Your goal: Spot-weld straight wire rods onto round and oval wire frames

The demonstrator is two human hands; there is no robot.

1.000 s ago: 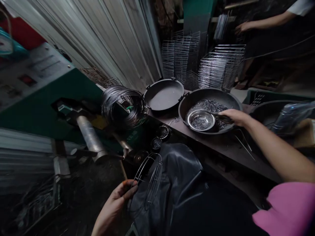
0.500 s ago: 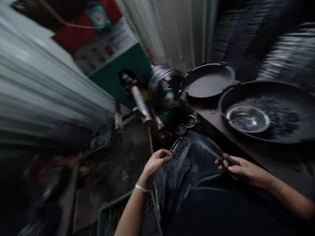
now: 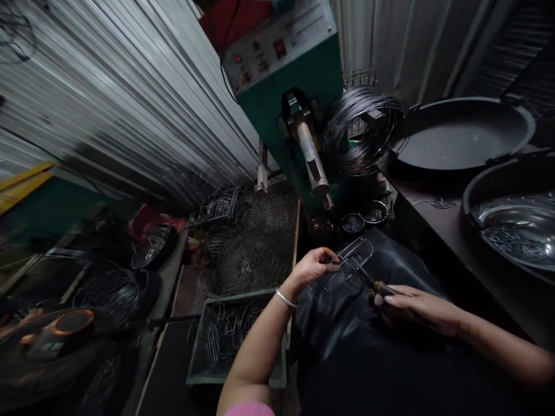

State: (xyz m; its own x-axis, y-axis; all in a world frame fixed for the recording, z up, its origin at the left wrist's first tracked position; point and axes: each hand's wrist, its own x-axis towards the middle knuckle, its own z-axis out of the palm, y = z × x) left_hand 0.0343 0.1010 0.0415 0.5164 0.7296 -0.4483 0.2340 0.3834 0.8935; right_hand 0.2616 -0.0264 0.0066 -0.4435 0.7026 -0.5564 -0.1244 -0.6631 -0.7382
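My left hand (image 3: pixel 313 267) pinches a bent metal wire frame (image 3: pixel 358 249) with a rounded end, held over a dark, shiny apron (image 3: pixel 396 260) on my lap. A pale bracelet sits on that wrist. My right hand (image 3: pixel 420 306) is closed around the dark handles of a pliers-like tool (image 3: pixel 381 289) with brownish parts near its joint. The tool's narrow tip points left to the wire frame and overlaps it in view; I cannot tell whether it grips the wire.
A green machine (image 3: pixel 271 112) with a metal arm stands ahead, beside a wire coil (image 3: pixel 362 124). Wide dark pans (image 3: pixel 459 136) sit at right, one holding a steel bowl (image 3: pixel 520 216). A green crate (image 3: pixel 195 352) of wire pieces lies left. A co-worker's hand (image 3: pixel 28 318) shows far left.
The view has swung left, bringing more of the left side in. The tool in my right hand has come from apart to the wire frame in my left.
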